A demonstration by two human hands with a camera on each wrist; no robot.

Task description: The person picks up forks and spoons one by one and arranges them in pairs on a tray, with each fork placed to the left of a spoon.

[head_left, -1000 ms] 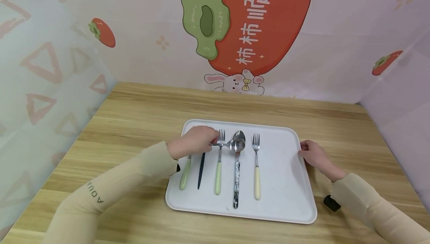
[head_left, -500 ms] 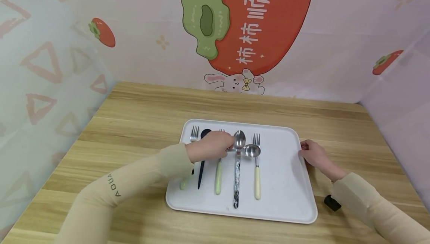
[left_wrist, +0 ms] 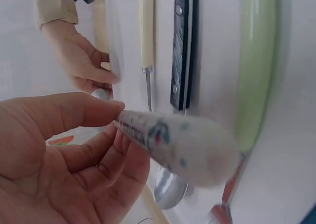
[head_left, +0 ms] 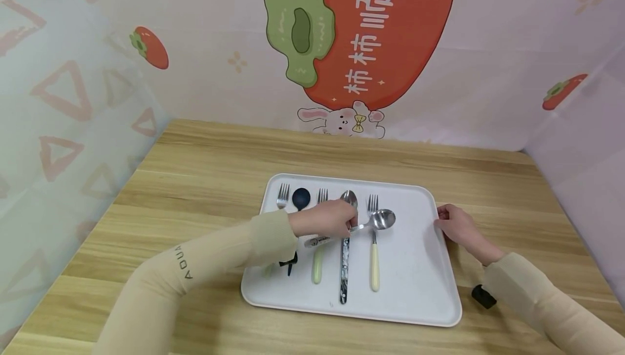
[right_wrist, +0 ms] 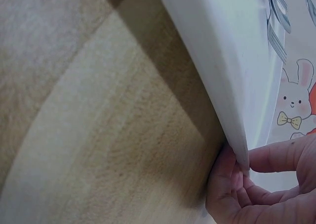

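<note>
My left hand (head_left: 328, 218) pinches a spoon with a round metal bowl (head_left: 383, 219) and a white patterned handle (left_wrist: 182, 147), held over the white tray (head_left: 412, 268). Its bowl points right, above the cream-handled fork (head_left: 374, 268). Beneath the hand lie a spoon with a marbled black-and-grey handle (head_left: 344, 273) and a green-handled fork (head_left: 317, 268), both partly covered. My right hand (head_left: 459, 227) grips the tray's right rim, with the thumb on the inner side and the fingers outside, as the right wrist view shows.
Left on the tray are a black spoon (head_left: 301, 198) and another fork (head_left: 283, 195), its handle mostly hidden by my left sleeve. The tray stands on a wooden table (head_left: 215, 154). Printed sheets (head_left: 219, 89) wall the table's back and sides. A black strap piece (head_left: 483, 296) shows by my right sleeve.
My left hand has moved right across the tray with the spoon, from over the left forks to over the marbled handle's spoon. My right hand has stayed at the rim.
</note>
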